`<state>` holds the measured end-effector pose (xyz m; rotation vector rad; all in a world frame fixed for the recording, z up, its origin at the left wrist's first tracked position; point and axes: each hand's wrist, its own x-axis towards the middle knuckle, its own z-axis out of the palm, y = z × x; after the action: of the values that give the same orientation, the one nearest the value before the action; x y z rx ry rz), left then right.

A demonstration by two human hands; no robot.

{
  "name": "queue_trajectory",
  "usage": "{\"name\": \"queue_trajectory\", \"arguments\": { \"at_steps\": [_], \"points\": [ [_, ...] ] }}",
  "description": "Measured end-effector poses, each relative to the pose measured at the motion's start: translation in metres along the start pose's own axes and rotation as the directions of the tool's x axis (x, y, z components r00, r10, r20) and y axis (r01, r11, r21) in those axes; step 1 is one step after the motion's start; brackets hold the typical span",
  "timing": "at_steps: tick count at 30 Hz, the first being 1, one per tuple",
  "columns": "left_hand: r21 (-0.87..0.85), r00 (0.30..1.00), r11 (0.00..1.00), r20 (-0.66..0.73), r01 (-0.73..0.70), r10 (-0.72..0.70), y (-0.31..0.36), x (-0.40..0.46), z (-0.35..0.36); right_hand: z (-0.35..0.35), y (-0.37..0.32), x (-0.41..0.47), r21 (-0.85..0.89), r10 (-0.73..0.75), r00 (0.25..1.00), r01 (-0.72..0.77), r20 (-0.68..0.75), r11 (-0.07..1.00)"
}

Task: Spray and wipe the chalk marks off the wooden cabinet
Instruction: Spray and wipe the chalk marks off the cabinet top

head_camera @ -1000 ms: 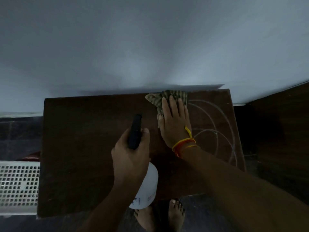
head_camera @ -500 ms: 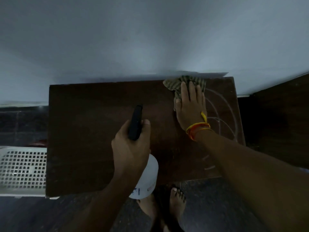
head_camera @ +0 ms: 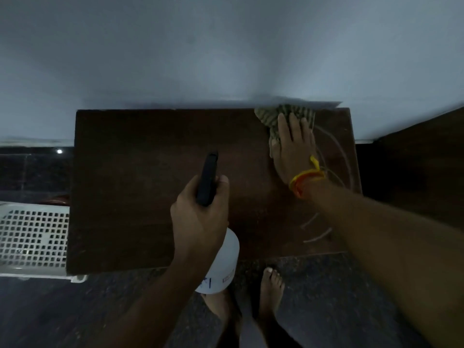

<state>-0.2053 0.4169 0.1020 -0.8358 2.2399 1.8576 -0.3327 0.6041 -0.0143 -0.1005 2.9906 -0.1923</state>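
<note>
The dark wooden cabinet top [head_camera: 140, 187] fills the middle of the view, pushed against the wall. My left hand [head_camera: 200, 219] grips a white spray bottle [head_camera: 223, 262] with a black nozzle, held above the cabinet's front middle. My right hand [head_camera: 293, 149] lies flat, pressing a striped cloth [head_camera: 271, 121] onto the back right of the top. White chalk marks [head_camera: 339, 151] curve to the right of that hand, and two short strokes show near the front right, beside my forearm. Part of the cloth is hidden under my palm.
A pale wall [head_camera: 226, 59] rises behind the cabinet. A white perforated basket [head_camera: 32, 237] sits on the floor to the left. Dark wooden furniture [head_camera: 414, 172] stands to the right. My bare feet [head_camera: 271, 292] are on the dark floor below the cabinet's front edge.
My right hand has slid the cloth rightward and toward the back edge, over the chalk curves. The left hand and bottle have stayed about where they were.
</note>
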Motion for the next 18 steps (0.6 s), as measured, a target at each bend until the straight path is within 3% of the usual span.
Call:
{"name": "queue_trajectory", "arguments": {
  "at_steps": [5, 14, 18],
  "points": [
    [-0.039, 1.000, 0.999, -0.030, 0.004, -0.005, 0.006, -0.005, 0.013, 0.008, -0.002, -0.061, 0.007, -0.021, 1.000, 0.021, 0.005, 1.000],
    [-0.027, 1.000, 1.000, -0.019, -0.012, 0.011, 0.018, -0.016, 0.051, -0.004, 0.015, 0.016, 0.009, -0.060, 0.998, 0.060, 0.012, 0.998],
    [-0.037, 0.999, 0.999, -0.052, -0.011, 0.009, 0.021, -0.020, 0.066, -0.001, 0.022, -0.022, 0.034, -0.048, 0.999, 0.048, 0.002, 0.998]
  ]
}}
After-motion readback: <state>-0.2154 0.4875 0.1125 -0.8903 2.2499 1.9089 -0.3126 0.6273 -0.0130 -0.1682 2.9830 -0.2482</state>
